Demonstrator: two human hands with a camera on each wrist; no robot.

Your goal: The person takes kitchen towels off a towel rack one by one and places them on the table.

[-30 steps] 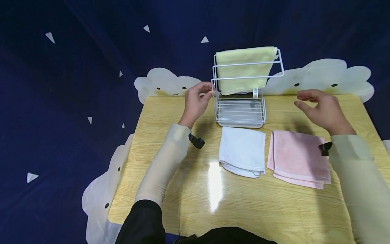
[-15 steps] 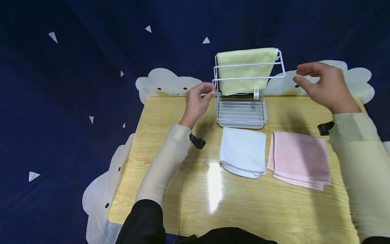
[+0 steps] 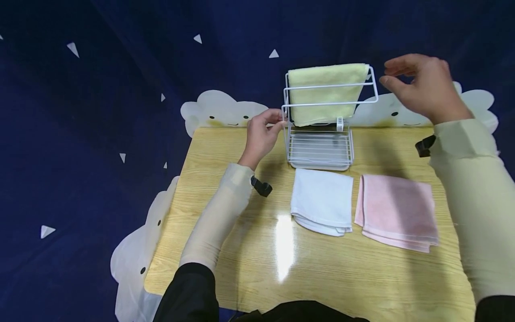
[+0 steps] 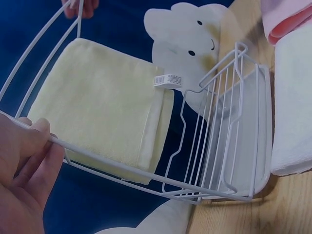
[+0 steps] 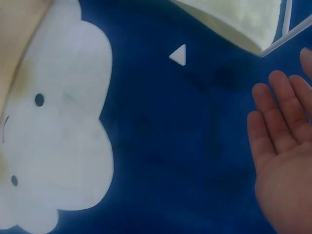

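Left hand pinches the white wire rack's front rail at the table's back edge; right hand hangs loose and empty beside the yellow towel draped on it.

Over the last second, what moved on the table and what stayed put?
The right hand rose from above the pink towel to the upper right corner of the wire rack, beside the yellow towel, open and holding nothing. The left hand kept its pinch on the rack's left rail. The rack, the yellow towel, the white towel and the pink towel stayed where they were.
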